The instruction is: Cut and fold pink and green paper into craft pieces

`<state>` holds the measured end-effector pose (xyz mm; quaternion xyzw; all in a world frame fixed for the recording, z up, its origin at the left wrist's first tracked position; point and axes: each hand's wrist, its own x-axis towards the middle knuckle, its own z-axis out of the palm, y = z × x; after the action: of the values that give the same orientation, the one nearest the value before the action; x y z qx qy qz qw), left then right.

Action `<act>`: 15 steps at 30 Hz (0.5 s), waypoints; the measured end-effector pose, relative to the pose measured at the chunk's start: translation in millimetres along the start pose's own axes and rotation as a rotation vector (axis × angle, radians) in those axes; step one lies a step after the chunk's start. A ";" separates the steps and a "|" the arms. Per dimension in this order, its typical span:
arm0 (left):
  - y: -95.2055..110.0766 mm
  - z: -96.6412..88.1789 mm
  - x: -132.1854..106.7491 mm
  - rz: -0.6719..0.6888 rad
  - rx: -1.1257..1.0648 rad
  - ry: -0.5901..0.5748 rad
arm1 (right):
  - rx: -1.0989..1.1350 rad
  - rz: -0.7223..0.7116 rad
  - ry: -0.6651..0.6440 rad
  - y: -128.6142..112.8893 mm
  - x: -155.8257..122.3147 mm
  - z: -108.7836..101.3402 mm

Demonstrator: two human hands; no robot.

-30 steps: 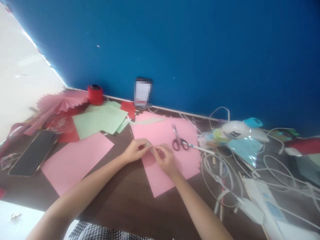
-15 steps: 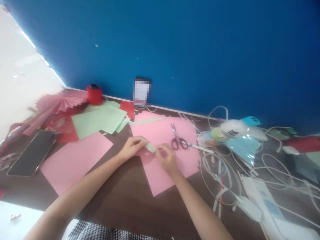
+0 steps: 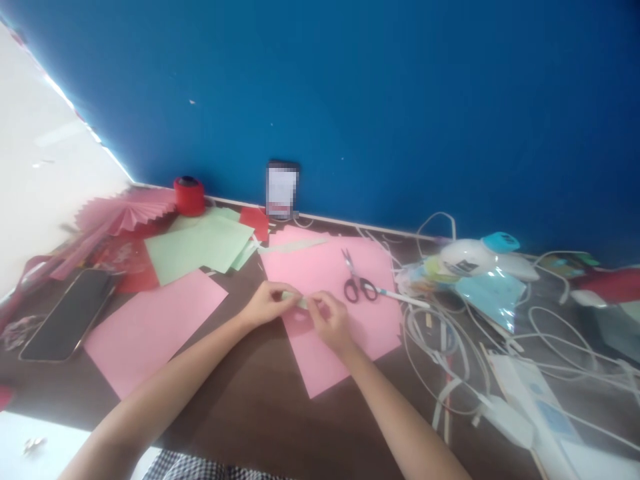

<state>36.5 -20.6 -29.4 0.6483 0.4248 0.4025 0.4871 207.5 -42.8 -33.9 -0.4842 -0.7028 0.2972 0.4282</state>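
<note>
The pale green strip (image 3: 303,303), the pink sheets (image 3: 370,333) and the pleated fan (image 3: 125,212) at 9 o'clock look like matt paper. The scissors (image 3: 356,276) have metal blades; glossy plastic packet (image 3: 493,295) between 3 and 4 o'clock. Smooth, wood-like tabletop (image 3: 240,400); checked cloth (image 3: 195,468) at 7 o'clock.

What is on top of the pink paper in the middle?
Scissors, a pale green strip and part of a white stick. Anything behind the right hand cannot be seen.

At the frame's centre we see a pale green paper piece (image 3: 303,304), pink sheets (image 3: 375,330) and black-handled scissors (image 3: 354,273). Left, we find light green sheets (image 3: 203,243) and a red cylinder (image 3: 190,199); above, a deep blue wall (image 3: 375,120); below, a dark brown table (image 3: 250,400) and black-and-white checked cloth (image 3: 185,468).
</note>
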 end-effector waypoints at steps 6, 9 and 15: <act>-2.0 -4.1 -0.4 0.003 0.059 -0.042 | 0.000 0.003 -0.050 -0.8 0.9 -4.3; 0.6 -6.5 -1.1 -0.009 0.036 -0.071 | 0.037 0.037 -0.068 -1.7 2.0 -6.8; -0.1 -11.9 -2.2 -0.063 -0.038 -0.092 | 0.234 0.155 -0.110 0.9 4.0 -16.1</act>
<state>24.7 -19.3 -27.3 0.6428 0.4145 0.3648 0.5310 221.5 -38.8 -26.1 -0.4668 -0.6463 0.4352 0.4183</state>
